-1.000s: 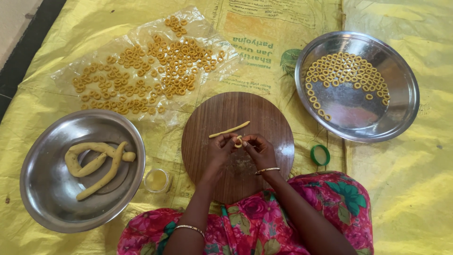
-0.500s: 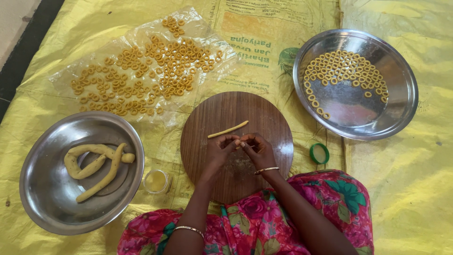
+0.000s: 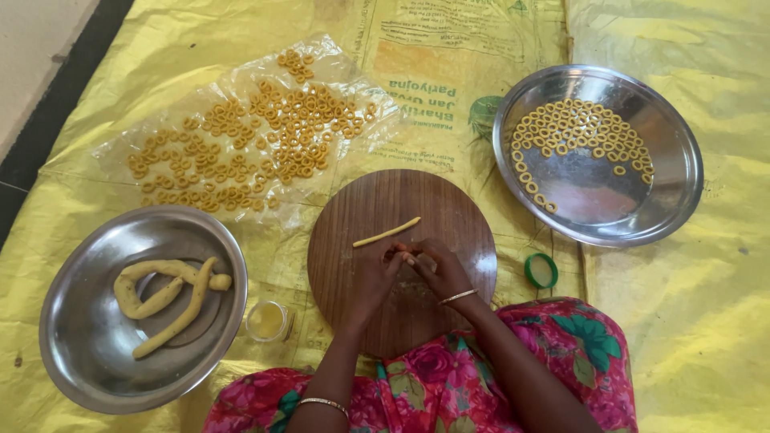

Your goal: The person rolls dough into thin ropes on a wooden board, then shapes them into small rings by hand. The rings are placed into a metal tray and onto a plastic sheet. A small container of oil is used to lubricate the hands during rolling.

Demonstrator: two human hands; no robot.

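A yellow sheet point(image 3: 706, 321) covers the floor, and a round wooden board point(image 3: 353, 240) lies in the middle, near the person. Both hands meet over the board. The left hand point(image 3: 370, 277) and the right hand point(image 3: 437, 269) touch at the fingertips, and both are pinched on a small dough piece point(image 3: 407, 257) between them. The piece is mostly hidden, so its shape cannot be told. Just beyond the hands, a thin dough strip point(image 3: 387, 232) lies on the board, apart from the fingers.

On the left stands a steel bowl point(image 3: 96, 369) with thick dough rolls point(image 3: 164, 293). On the far right, a steel plate point(image 3: 601, 208) holds small dough rings point(image 3: 573, 132) in rows along its far side. More rings point(image 3: 257, 148) lie on a clear plastic sheet point(image 3: 112, 148) on the far left. A small glass jar point(image 3: 267, 321) stands between bowl and board, and a green lid point(image 3: 542, 270) lies right of the board.

To do this step well, it seems the fingers should press the two ends together lightly, so the join closes and the ring stays round. Too hard a pinch would probably flatten the soft dough.
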